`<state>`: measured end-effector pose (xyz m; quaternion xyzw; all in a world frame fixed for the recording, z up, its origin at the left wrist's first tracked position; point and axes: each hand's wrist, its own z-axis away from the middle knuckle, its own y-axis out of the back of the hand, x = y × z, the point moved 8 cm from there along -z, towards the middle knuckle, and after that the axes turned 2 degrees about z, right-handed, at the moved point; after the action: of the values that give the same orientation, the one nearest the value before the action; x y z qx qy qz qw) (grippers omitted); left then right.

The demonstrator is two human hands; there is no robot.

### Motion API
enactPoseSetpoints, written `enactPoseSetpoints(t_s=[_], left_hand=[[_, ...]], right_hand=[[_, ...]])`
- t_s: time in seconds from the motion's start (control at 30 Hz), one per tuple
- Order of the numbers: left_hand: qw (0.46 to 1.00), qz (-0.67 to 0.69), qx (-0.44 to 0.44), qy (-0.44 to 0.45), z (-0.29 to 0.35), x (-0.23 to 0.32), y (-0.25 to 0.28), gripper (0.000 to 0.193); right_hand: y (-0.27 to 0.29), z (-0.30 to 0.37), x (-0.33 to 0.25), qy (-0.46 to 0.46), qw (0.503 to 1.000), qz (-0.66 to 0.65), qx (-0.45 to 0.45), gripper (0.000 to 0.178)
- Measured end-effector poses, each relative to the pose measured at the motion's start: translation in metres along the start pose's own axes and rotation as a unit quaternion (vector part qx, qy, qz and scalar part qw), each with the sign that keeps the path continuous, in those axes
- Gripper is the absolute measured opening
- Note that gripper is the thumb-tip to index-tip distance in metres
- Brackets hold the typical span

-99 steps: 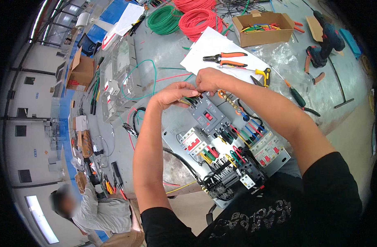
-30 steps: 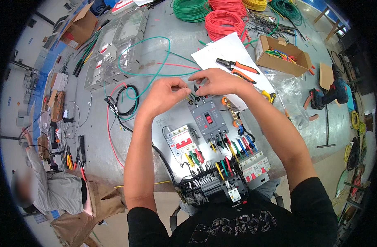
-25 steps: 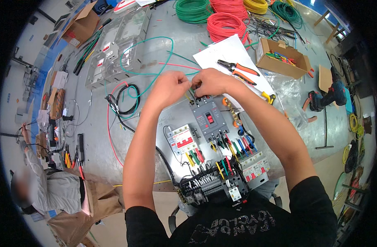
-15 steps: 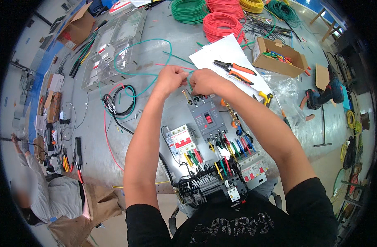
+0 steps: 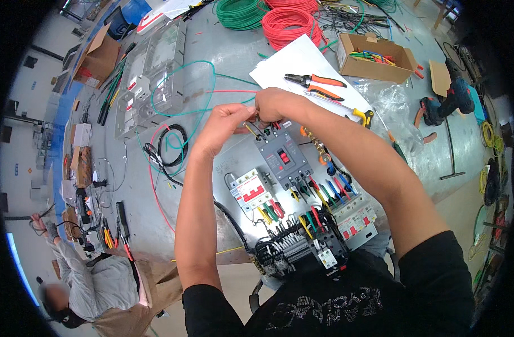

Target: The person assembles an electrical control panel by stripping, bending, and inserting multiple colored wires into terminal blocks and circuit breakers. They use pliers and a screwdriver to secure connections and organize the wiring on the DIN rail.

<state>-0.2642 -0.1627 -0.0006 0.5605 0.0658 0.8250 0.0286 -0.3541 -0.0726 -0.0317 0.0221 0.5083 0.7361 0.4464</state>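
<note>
My left hand (image 5: 228, 124) and my right hand (image 5: 275, 105) meet at the far end of a grey moulded-case circuit breaker (image 5: 283, 158) with a red toggle. Thumb and fingers of the left hand are pinched together. The right hand is curled, its fingertips mostly hidden. A thin green wire (image 5: 211, 110) runs in from a loose loop on the left to where the fingers meet; its end is hidden. A short yellow wire (image 5: 250, 130) sticks out of a breaker terminal just below the left fingertips. Coloured wires come out of the breaker's near end.
Beside the breaker stands a smaller white breaker (image 5: 253, 190) with red switches. Orange-handled wire strippers (image 5: 319, 87) lie on white paper (image 5: 293, 56). Farther off are red wire coils (image 5: 290, 27), a carton (image 5: 375, 63) and a cordless drill (image 5: 451, 100). A co-worker (image 5: 99, 286) is at lower left.
The view has shifted slightly, so the bench contents sit differently in the picture. My hands stay together by the breaker's far end; the right hand has rolled a little over the left fingertips.
</note>
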Motion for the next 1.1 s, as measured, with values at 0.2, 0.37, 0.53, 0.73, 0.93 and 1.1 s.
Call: enactPoseSetpoints(t_s=[0.2, 0.37, 0.53, 0.73, 0.93, 1.1], left_hand=[[0.996, -0.03, -0.075, 0.044, -0.008, -0.01, 0.001, 0.023], [0.987, -0.055, -0.124, 0.084, -0.016, -0.021, -0.012, 0.036], [0.98, -0.093, -0.136, 0.11, -0.02, -0.023, -0.015, 0.048], [0.965, -0.157, -0.142, 0.153, -0.023, -0.017, -0.016, 0.051], [0.952, -0.165, -0.173, 0.19, -0.028, -0.018, -0.011, 0.048], [0.955, -0.117, -0.19, 0.194, -0.027, -0.018, -0.01, 0.044]], right_hand=[[0.001, 0.0, 0.001, 0.002, 0.999, -0.003, -0.039, 0.024], [0.0, -0.007, 0.007, -0.008, 0.998, -0.058, -0.023, 0.029], [-0.003, -0.008, 0.011, -0.009, 0.995, -0.087, -0.049, 0.029], [-0.006, -0.011, 0.016, -0.016, 0.994, -0.091, -0.056, 0.026], [-0.006, -0.012, 0.013, -0.025, 0.995, -0.084, -0.051, 0.017], [-0.004, -0.011, 0.014, -0.018, 0.995, -0.077, -0.055, 0.017]])
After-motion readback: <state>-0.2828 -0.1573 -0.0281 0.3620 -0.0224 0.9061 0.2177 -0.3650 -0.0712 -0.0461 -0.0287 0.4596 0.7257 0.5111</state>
